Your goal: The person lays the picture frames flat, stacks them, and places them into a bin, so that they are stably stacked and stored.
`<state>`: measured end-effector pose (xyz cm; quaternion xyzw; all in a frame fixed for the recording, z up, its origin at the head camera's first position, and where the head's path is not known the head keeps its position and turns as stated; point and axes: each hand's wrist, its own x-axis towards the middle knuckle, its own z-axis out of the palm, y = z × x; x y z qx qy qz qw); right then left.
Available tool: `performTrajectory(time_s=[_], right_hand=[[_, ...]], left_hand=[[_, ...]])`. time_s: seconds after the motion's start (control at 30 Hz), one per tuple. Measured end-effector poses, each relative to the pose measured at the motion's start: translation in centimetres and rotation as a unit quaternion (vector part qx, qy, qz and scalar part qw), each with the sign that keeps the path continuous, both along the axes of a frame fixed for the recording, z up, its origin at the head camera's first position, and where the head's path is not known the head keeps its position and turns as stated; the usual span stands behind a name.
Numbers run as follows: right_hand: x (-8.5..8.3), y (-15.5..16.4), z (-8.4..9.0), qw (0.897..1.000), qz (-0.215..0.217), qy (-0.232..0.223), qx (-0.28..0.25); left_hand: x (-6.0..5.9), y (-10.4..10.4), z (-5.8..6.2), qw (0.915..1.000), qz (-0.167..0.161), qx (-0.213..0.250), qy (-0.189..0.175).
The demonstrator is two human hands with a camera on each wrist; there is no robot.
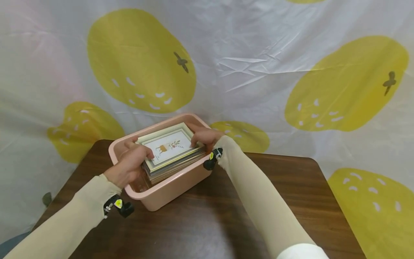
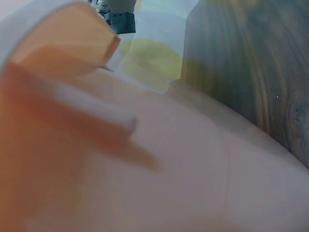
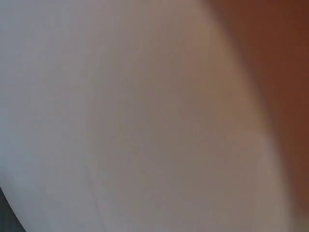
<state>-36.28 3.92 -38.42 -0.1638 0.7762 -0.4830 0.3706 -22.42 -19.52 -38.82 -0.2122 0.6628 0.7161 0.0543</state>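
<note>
A pink plastic basin stands on the table in the head view. Inside it lies a stack of several picture frames; the top picture frame has a pale border and a print of a deer with flowers. My left hand grips the stack's left end, thumb over the top frame's edge. At the opposite end my right hand holds the stack likewise, its thumb on the frame. The fingers down the stack's sides are mostly hidden. Basin wall fills much of the left wrist view; the right wrist view is too close and blurred.
The dark wooden table extends to the right and in front of the basin. Behind it hangs a pale curtain with large yellow fruit shapes, close to the basin's back rim.
</note>
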Motion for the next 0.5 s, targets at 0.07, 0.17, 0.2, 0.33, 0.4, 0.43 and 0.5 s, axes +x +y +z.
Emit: performTrajectory(time_s=[0.07,0.17,0.2,0.33,0.4,0.43,0.5], right_hand=[[0.0,0.0,0.0,1.000,0.000,-0.007,-0.001],[0.0,-0.1,0.0,1.000,0.010,-0.010,-0.004],[0.0,0.0,0.0,1.000,0.012,-0.009,-0.004],[0.2,0.5,-0.1,1.000,0.020,0.002,-0.008],[0.4,0.8,-0.2,1.000,0.016,-0.007,-0.013],[0.4,0.9,-0.2,1.000,0.015,-0.013,-0.022],[0.4,0.9,-0.2,0.999,0.009,-0.028,-0.038]], left_hand=[[0.0,0.0,0.0,1.0000,0.001,-0.002,-0.001],[0.0,-0.1,0.1,0.9999,0.002,-0.013,-0.001],[0.0,-0.1,0.0,0.9999,0.000,-0.012,-0.001],[0.0,0.3,-0.1,0.9997,-0.020,-0.017,-0.003],[-0.2,0.6,-0.1,0.9992,-0.029,-0.029,-0.004],[-0.2,0.7,-0.1,0.9987,-0.034,-0.038,-0.003],[-0.3,0.7,0.0,0.9977,-0.038,-0.056,0.000]])
